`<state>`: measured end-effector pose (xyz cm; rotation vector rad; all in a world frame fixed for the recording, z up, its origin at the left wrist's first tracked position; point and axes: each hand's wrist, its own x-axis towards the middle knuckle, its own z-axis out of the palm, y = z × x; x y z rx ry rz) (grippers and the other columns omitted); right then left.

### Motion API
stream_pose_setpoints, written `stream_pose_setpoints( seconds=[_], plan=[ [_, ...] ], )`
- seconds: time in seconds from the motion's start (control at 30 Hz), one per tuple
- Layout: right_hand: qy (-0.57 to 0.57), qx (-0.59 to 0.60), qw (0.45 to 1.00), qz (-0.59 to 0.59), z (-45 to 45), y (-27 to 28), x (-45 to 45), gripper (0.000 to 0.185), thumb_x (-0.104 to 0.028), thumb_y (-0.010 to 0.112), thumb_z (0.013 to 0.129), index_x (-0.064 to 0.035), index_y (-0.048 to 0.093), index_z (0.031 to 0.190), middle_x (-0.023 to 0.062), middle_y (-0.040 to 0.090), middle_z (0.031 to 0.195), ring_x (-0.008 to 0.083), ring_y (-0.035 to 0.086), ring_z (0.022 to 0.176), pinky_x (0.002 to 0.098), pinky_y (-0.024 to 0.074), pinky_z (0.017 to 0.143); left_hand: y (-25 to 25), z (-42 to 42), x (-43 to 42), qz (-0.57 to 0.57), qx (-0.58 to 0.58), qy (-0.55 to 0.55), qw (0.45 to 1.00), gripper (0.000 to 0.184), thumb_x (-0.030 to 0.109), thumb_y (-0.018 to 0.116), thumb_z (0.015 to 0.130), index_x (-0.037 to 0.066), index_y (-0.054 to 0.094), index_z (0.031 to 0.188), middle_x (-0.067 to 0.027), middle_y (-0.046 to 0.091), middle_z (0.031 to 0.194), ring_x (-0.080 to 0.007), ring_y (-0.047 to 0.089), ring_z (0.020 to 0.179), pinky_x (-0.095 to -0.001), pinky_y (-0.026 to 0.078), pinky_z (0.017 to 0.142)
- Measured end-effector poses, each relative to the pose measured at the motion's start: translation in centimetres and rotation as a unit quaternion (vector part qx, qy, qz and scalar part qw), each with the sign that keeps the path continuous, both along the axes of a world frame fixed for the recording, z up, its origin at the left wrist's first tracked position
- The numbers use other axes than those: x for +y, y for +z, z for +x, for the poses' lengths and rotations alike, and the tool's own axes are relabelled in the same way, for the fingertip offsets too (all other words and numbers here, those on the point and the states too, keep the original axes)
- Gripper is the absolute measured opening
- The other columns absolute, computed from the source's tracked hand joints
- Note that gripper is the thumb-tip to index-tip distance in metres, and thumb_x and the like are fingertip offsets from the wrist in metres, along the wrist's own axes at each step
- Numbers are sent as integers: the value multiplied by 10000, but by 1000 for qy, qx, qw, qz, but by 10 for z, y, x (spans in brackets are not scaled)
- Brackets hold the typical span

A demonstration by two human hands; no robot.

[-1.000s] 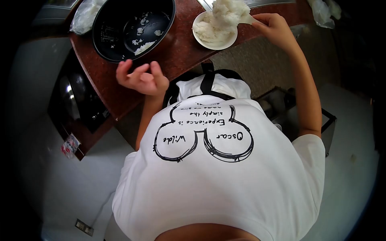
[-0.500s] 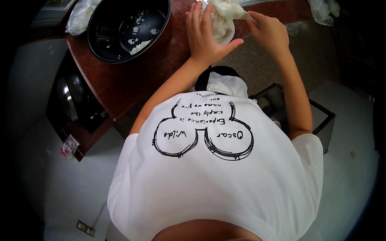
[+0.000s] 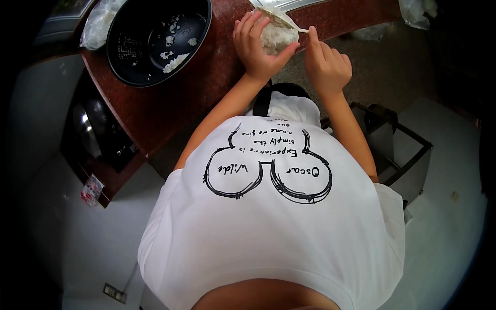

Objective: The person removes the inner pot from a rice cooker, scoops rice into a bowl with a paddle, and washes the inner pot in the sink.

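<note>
A white bowl (image 3: 295, 38) heaped with cooked white rice (image 3: 279, 37) is at the top centre. My left hand (image 3: 258, 50) curves round its left and near side, fingers and thumb apart against it. With my right hand (image 3: 329, 64) I hold a pale rice paddle (image 3: 289, 20) by its handle end, index finger stretched along it. The paddle's blade lies over the far part of the rice, and its underside is hidden. Left of the bowl stands a black rice cooker pot (image 3: 150, 67), with clumps of rice on its bottom and wall.
The pot is on a reddish-brown counter (image 3: 134, 111) with a curved edge. Clear plastic bags (image 3: 101, 23) lie beyond the pot, and another plastic bag (image 3: 414, 13) is at the far right. A dark metal-framed stand (image 3: 400, 139) is below right. A pan (image 3: 93, 124) shows at left.
My right hand has moved left and closer to me, and the paddle has turned down flatter onto the rice. My left hand has drawn in round the bowl, its thumb nearer the rim.
</note>
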<state>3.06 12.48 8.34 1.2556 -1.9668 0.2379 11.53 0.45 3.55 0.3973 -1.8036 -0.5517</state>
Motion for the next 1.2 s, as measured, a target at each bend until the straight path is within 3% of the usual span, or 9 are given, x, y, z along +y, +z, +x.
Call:
stream_pose_setpoints(
  seconds=[0.3,0.5,0.6,0.7,0.8,1.03,1.13,1.2],
  plan=[
    [11,-115,990,-78,5,-3,0,331,-172,670,682,-194,662,1012,-83,570,641,94,484,493,258,316,508,-17,0,5,59,57,-26,996,970,433,781,550,-4,280,1257,-186,399,1221,-351,386,1124,-496,244,970],
    [-24,-267,963,-16,17,1,1,373,-181,650,729,-142,615,1098,-37,583,767,141,536,643,305,328,603,-26,-1,6,73,57,-21,995,1067,458,795,535,-12,203,1289,-200,373,1244,-358,382,1123,-507,230,971],
    [-22,-276,960,47,17,-8,4,300,-156,623,746,-89,594,1037,15,560,833,198,537,737,353,349,632,-24,4,8,73,43,-49,995,1069,349,812,564,-28,127,1293,-222,290,1284,-322,381,1135,-435,308,955],
    [-63,-296,945,128,17,-4,1,166,-122,583,751,-58,534,896,61,528,818,250,529,766,385,378,634,-27,7,7,72,46,-64,994,1061,346,787,619,-36,70,1301,-236,226,1319,-308,372,1151,-402,342,953],
    [-32,-251,959,126,11,-11,-1,102,-106,536,755,-68,459,809,78,503,765,262,529,710,394,407,605,-26,4,8,107,74,-78,988,1049,411,740,663,-37,45,1309,-235,200,1333,-314,355,1165,-407,333,960],
    [6,-195,962,192,8,-33,6,108,-107,496,772,-59,431,844,69,495,720,225,545,594,339,447,502,-23,2,11,170,117,-128,970,1066,439,736,657,-28,38,1314,-227,172,1348,-314,318,1195,-420,301,984],
    [-1,-168,959,229,9,-36,7,111,-112,501,778,-66,421,839,51,490,687,196,556,548,311,468,465,-26,11,6,120,59,-76,988,1055,442,730,660,-22,47,1316,-226,187,1345,-316,294,1213,-422,281,998],
    [-2,-135,960,246,4,-36,7,106,-117,501,787,-72,417,832,40,485,661,180,557,502,289,474,431,-24,13,9,195,130,-89,968,991,446,722,660,-27,137,1305,-224,251,1321,-316,312,1198,-443,256,1003]
  ],
)
